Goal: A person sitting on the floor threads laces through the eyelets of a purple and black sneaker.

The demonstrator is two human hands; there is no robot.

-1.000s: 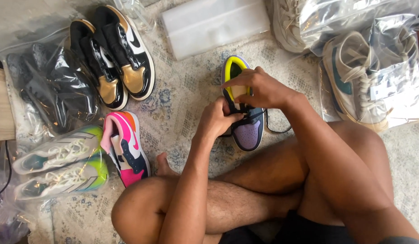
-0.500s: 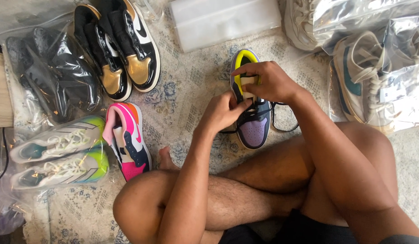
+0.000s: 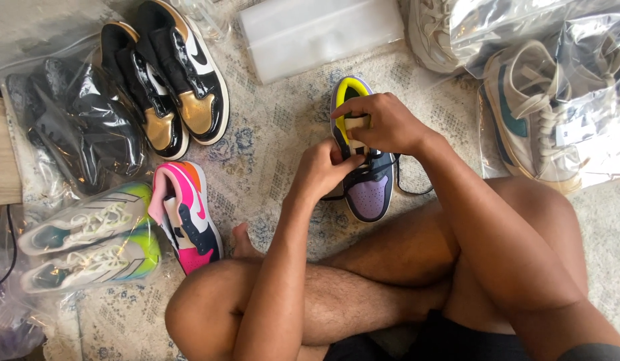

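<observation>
Both hands curled: left hand (image 3: 326, 167), right hand (image 3: 383, 124) pinching purple sneaker (image 3: 370, 194) laces.

Head view, single camera: worn on the seated person's head, it looked almost straight down at close range over crossed bare legs onto a pale patterned woven rug (image 3: 276, 134). Near edge of frame: the person's knees and dark shorts. Far edge: a flat translucent plastic box (image 3: 320, 33). Left edge: clear plastic bags holding shoes (image 3: 69, 130). Right edge: bagged cream trainers (image 3: 557, 113). Centre: left hand (image 3: 326, 168) and right hand (image 3: 383, 124) on a purple, navy and yellow low-top sneaker (image 3: 364, 180). No second view shared the scene.
</observation>
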